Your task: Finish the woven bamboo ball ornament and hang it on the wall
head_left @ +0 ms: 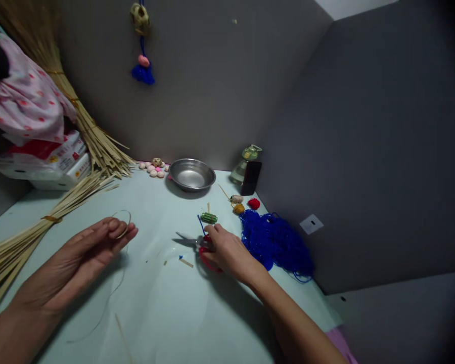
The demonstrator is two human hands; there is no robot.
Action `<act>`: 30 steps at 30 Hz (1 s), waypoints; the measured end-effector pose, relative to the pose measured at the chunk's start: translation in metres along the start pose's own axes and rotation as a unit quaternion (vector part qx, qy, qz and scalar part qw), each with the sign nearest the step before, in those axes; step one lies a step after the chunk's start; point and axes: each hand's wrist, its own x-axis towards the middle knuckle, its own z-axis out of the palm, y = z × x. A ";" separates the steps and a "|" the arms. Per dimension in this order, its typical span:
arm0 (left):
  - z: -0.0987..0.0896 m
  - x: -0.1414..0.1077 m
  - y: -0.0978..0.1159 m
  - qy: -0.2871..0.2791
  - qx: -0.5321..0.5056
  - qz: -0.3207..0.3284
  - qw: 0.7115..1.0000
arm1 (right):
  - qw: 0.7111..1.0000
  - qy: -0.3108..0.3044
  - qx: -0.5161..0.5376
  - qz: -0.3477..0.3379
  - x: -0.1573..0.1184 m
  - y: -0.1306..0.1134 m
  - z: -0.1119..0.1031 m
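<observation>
My left hand is closed at the fingertips, palm turned up, pinching a thin pale strand. The strand makes a small loop at the fingers, and its tail curves down over the table. My right hand grips the red handles of a pair of scissors at the table's middle. Their blades point left and stand slightly apart. Just beyond that hand lie a small green wound bundle and a short blue cord end. Small straw offcuts lie in front of the blades.
Blue yarn heaps on the right by the wall. Small yellow and red yarn balls, a dark phone and a glass bottle stand behind. A metal bowl sits at the back. Straw bundles lie left.
</observation>
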 end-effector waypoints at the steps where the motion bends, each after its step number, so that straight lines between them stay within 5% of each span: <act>1: 0.008 0.003 -0.003 -0.008 0.017 0.007 1.000 | 0.997 -0.011 -0.073 -0.001 0.001 -0.001 -0.001; 3: 0.017 0.003 -0.009 -0.018 0.041 0.007 0.999 | 0.988 -0.008 -0.156 -0.011 0.003 -0.006 0.000; 5: 0.018 0.000 -0.016 -0.020 0.062 0.000 0.998 | 0.990 0.034 -0.132 -0.041 0.005 -0.015 0.004; 8: 0.012 -0.002 -0.029 -0.081 0.096 -0.021 0.992 | 0.982 0.089 0.127 -0.104 0.007 -0.036 0.017; 10: 0.005 0.000 -0.036 -0.153 0.126 -0.043 0.979 | 0.922 0.042 0.364 -0.128 0.011 -0.052 0.029; 12: -0.001 0.005 -0.041 -0.205 0.152 -0.067 0.965 | 0.831 -0.088 0.537 -0.115 0.016 -0.062 0.043; 15: -0.008 0.014 -0.043 -0.228 0.176 -0.063 0.956 | 0.743 -0.188 0.637 -0.076 0.024 -0.061 0.055; 21: -0.017 0.027 -0.041 -0.207 0.194 -0.025 0.959 | 0.764 0.006 0.642 -0.062 0.020 -0.046 0.048; 26: -0.016 0.026 -0.044 -0.206 0.278 -0.011 0.938 | 0.820 0.099 0.555 -0.098 0.014 -0.049 0.039; 30: -0.011 0.024 -0.043 -0.158 0.312 0.057 0.935 | 0.826 0.142 0.538 -0.087 0.011 -0.044 0.029</act>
